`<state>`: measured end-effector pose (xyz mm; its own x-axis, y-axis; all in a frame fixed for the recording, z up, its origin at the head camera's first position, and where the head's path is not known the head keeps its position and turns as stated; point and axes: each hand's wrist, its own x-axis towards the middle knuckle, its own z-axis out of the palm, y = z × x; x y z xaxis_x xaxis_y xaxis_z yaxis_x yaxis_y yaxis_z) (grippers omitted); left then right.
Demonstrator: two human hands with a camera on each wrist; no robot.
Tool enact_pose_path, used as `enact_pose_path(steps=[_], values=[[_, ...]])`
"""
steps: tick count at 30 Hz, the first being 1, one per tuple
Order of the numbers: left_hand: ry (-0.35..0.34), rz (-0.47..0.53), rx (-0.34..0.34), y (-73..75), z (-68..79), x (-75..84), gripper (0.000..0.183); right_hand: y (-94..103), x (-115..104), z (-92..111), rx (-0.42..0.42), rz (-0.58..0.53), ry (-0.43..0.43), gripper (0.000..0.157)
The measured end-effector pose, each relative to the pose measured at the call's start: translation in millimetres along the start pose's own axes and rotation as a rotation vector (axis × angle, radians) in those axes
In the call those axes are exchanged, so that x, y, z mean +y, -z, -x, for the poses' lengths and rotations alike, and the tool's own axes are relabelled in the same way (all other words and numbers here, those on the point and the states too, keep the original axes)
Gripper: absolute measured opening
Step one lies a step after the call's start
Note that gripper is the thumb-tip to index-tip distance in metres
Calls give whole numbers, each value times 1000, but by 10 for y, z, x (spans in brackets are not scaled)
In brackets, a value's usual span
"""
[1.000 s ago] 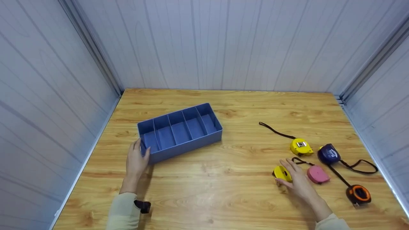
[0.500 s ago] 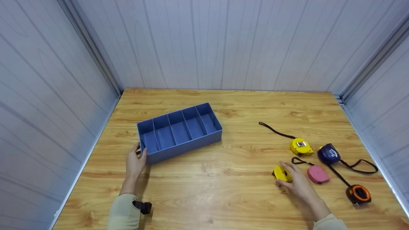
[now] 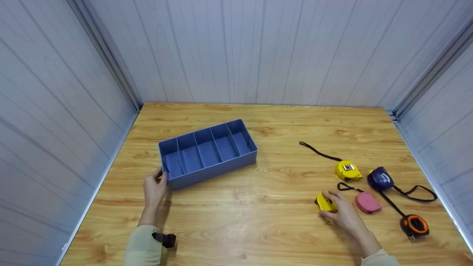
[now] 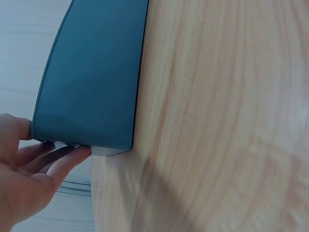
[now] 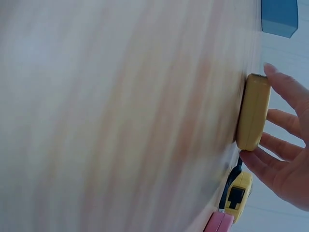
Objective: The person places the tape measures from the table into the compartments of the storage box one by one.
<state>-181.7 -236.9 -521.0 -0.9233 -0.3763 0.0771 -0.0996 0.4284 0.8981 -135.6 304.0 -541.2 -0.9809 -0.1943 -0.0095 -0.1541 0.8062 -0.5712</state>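
Observation:
A blue divided storage box rests at a slant on the left of the table. My left hand grips its near left end, the thumb at the rim and the fingers against the end wall, as the left wrist view shows. On the right, my right hand holds a yellow tape measure by its edges, and the tape measure lies on the tabletop. In the right wrist view the fingers span the yellow case from end to end.
Near the right hand lie a pink tape measure, another yellow tape measure with a black strap, a dark blue tape measure and a black and orange tape measure. Pale panel walls enclose the wooden table.
The right hand's fingers have drawn in around the yellow tape measure. My left hand has slid slightly down and left along the box's end; the box has barely moved.

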Motion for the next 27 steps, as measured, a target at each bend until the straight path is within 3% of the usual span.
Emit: enact_pose_path(steps=[7,16,27], values=[[15,25,24,-16,-15,5,34,-29,13,4,42,-6,34,60],[28,43,17,-20,-44,31,34,-9,15,3,26,-32,14,60],[-4,49,17,-87,-78,55,32,-18,8,11,39,-33,14,60]])
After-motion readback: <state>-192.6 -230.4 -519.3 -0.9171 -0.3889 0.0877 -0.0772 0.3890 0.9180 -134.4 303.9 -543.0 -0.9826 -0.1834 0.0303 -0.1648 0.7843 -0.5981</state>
